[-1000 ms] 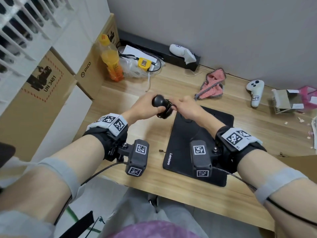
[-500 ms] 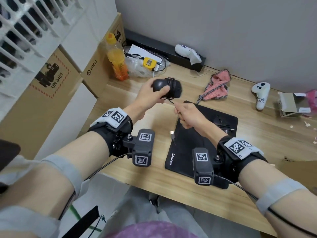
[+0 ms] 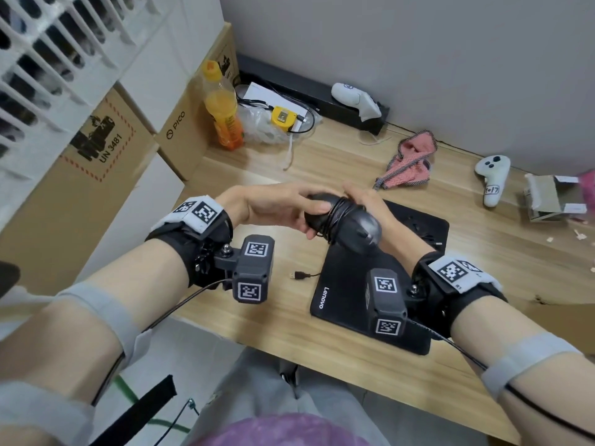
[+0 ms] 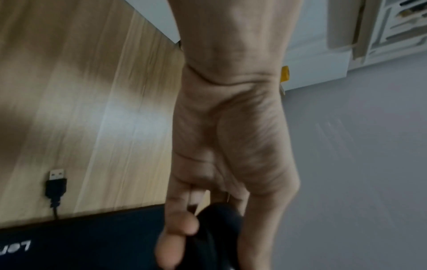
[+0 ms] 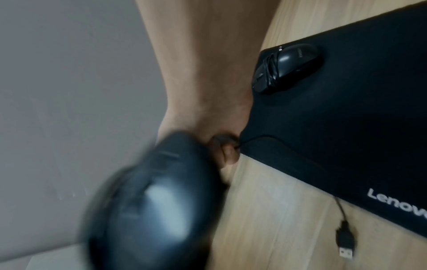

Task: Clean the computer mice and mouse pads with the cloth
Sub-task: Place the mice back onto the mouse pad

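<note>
Mouse (image 3: 347,225) black, cable wound round its middle, held in air above mouse pad (image 3: 347,284) near its left edge. Left hand (image 3: 273,207) fingers curled round mouse's far end. Right hand (image 3: 363,201) behind mouse, fingers pinching cable. USB plug (image 3: 297,275) lies on wooden counter (image 3: 273,317) left of pad. Second mouse (image 5: 286,69), also cable-wrapped, rests on pad. Pink cloth (image 3: 409,162) crumpled on counter beyond pad, apart from hands.

The rounded black plastic computer mouse (image 3: 357,228) looked smooth and glossy — light glared off its shell. The flat black Lenovo mouse pad (image 3: 346,286) looked matt. The pale wood-grain tabletop (image 3: 322,162) had a soft sheen — the crumpled pink cloth (image 3: 409,162) seemed coarse-woven.
</note>
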